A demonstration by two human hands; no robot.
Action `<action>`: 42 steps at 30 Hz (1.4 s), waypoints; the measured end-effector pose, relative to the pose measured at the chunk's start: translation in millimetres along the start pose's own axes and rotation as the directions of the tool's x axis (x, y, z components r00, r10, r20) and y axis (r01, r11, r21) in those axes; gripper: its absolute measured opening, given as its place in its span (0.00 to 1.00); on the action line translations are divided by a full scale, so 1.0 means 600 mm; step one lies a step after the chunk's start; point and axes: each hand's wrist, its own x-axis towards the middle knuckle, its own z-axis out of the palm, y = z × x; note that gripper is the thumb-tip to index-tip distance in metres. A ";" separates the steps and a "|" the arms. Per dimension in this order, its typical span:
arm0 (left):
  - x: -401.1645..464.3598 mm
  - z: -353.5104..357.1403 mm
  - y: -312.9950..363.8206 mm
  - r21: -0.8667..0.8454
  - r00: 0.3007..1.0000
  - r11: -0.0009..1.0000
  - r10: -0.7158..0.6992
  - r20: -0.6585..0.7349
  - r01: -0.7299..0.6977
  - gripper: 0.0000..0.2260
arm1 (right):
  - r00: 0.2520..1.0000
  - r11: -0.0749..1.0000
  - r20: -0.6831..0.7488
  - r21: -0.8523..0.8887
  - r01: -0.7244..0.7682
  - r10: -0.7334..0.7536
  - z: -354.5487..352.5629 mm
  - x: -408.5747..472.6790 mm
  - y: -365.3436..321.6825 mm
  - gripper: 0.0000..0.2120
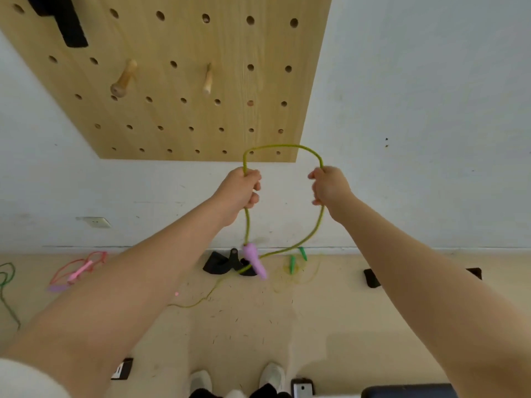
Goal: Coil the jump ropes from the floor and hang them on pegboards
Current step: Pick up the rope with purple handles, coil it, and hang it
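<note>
White shoes (pixel 273 377) stand at the bottom edge on the beige floor (pixel 244 326), with a phone (pixel 302 388) just beside the right one. Both bare arms reach forward from there. The left hand (pixel 241 193) is clenched around the yellow-green rope (pixel 283 146), and the right hand (pixel 330 186) grasps the same rope further along, so that a loop arches up between the two fists and overlaps the lower edge of the pegboard (pixel 178 116). Below the left hand a short length hangs down to a purple handle (pixel 254 259), which dangles tilted above the floor. Below the right hand the rope curves down, crosses behind the handle and trails off across the floor to the left.

Near the wall (pixel 416 110) on the floor lie a black strap (pixel 221 264), a thin yellowish rope with green handles (pixel 297 258), a pink rope (pixel 79 268) to the left, and a green rope (pixel 5 278) at the far left edge.

On the wooden pegboard two wooden pegs (pixel 124 80) stick out side by side, and a black object (pixel 64 21) hangs at its top left.
</note>
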 end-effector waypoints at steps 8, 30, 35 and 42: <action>-0.024 -0.001 0.056 0.296 0.898 0.928 0.082 0.432 -0.227 0.06 | 0.673 0.611 0.379 -0.286 0.738 -0.635 0.000 -0.022 -0.029 0.32; -0.044 -0.076 0.029 -0.727 0.860 0.654 0.477 0.182 -0.209 0.11 | 0.978 0.977 -0.090 0.088 0.196 -0.188 -0.027 -0.003 0.001 0.17; -0.036 -0.080 0.028 -0.750 0.931 0.622 0.365 0.025 -0.225 0.12 | 0.923 0.971 0.305 0.033 0.236 -0.234 -0.044 0.001 0.041 0.06; -0.023 -0.039 0.025 -0.381 0.947 0.868 0.308 -0.090 -0.319 0.08 | 0.874 0.661 0.344 -0.573 0.485 -0.343 -0.066 -0.012 0.077 0.13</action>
